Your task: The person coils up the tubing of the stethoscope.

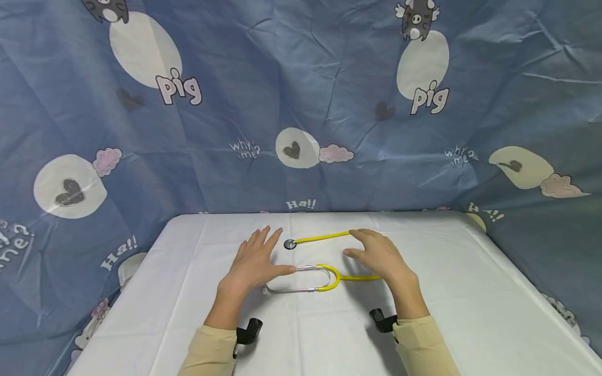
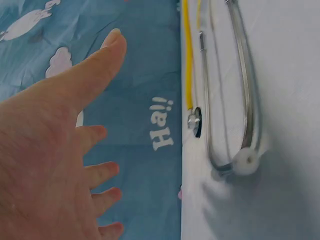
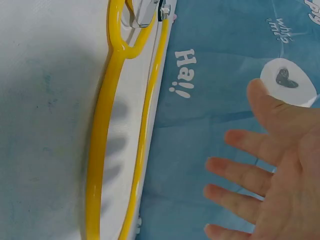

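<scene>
A stethoscope with yellow tubing (image 1: 359,278) and metal ear tubes (image 1: 293,290) lies on the white-covered table. Its chest piece (image 1: 290,244) points left, beyond the ear tubes. My left hand (image 1: 254,265) hovers over the left end with fingers spread, its thumb overlapping an ear tube in the head view. In the left wrist view a white ear tip (image 2: 246,161) shows beside that empty hand. Above the tubing's right part hangs my right hand (image 1: 380,254), fingers extended and holding nothing; it hides the tube's bend in the head view. The right wrist view shows the yellow tubing (image 3: 104,135) apart from the fingers.
A white cloth (image 1: 188,292) covers the table, with faint fold lines. Behind and around it hangs a blue curtain (image 1: 301,188) printed with pigs, hearts and words. Each wrist wears a black camera mount (image 1: 249,331) near a beige sleeve (image 1: 425,344).
</scene>
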{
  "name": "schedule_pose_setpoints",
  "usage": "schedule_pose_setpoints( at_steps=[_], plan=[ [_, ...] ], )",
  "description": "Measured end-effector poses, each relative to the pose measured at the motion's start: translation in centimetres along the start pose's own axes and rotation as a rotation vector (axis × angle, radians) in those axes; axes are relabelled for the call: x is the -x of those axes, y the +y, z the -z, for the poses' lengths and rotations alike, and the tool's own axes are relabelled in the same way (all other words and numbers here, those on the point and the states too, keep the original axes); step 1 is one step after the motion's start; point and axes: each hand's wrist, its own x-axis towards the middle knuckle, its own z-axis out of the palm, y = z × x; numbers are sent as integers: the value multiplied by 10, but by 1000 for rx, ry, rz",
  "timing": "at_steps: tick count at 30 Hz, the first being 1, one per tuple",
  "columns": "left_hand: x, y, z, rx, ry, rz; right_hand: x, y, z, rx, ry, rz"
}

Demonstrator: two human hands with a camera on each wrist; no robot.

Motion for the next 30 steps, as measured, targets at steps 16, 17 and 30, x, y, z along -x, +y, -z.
schedule_pose_setpoints(
  at_steps=[16, 17, 30],
  plan=[
    [0, 12, -13, -54, -49, -67, -2, 1, -4, 17, -99, -41],
    [0, 13, -14, -57, -53, -75, -2, 1, -5, 17, -103, -41],
    [-1, 13, -23, -96, -82, -68, -4, 5, -12, 13, -195, -76]
  ],
)
